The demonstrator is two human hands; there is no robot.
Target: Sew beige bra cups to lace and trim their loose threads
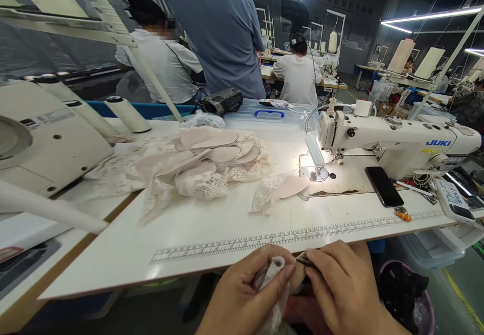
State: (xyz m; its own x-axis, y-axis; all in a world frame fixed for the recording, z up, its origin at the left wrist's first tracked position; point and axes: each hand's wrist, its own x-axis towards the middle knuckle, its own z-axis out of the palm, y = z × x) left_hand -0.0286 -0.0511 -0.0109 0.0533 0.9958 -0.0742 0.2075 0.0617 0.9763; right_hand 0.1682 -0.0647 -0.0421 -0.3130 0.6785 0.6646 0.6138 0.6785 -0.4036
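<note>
At the table's front edge my left hand (255, 287) pinches a piece of thin white fabric (273, 279), part of it rolled up between thumb and fingers. Close beside it, my right hand (340, 284) is closed on a small dark metal tool (304, 260), whose kind my fingers mostly hide. The tool's tip meets the fabric's edge near my left fingertips. Just beyond my hands lies a white lace piece (264, 196) with a beige pad (293, 187), near the needle plate of the sewing machine (393, 141).
A heap of lace pieces with beige pads (212, 156) covers the table's left middle. A black phone (384, 186), an orange trinket (404, 216) and a white box (454, 200) lie right. A printed ruler (242, 241) runs along the front edge. A person in blue (223, 32) stands behind.
</note>
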